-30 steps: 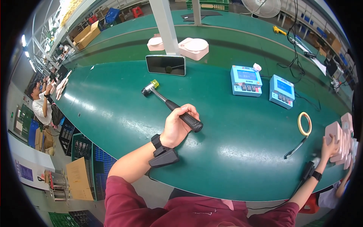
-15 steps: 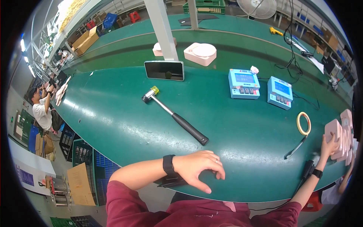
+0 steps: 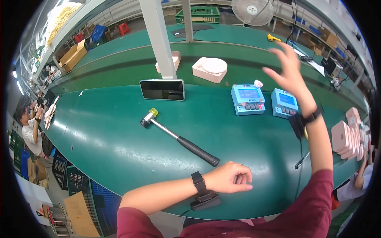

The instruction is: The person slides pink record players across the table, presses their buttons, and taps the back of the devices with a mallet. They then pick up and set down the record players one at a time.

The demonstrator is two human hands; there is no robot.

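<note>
The left hand (image 3: 230, 177) no longer holds the hammer (image 3: 178, 137): it rests on the green counter (image 3: 99, 135) just past the handle's end, fingers curled together on nothing. The hammer lies flat, head toward the dark tablet (image 3: 162, 89) leaning at the post. The right hand (image 3: 287, 71), a second ago low at the pink boxes (image 3: 344, 137), is now raised above the two blue meters (image 3: 247, 99), fingers spread apart and empty. The hammer work looks paused.
</note>
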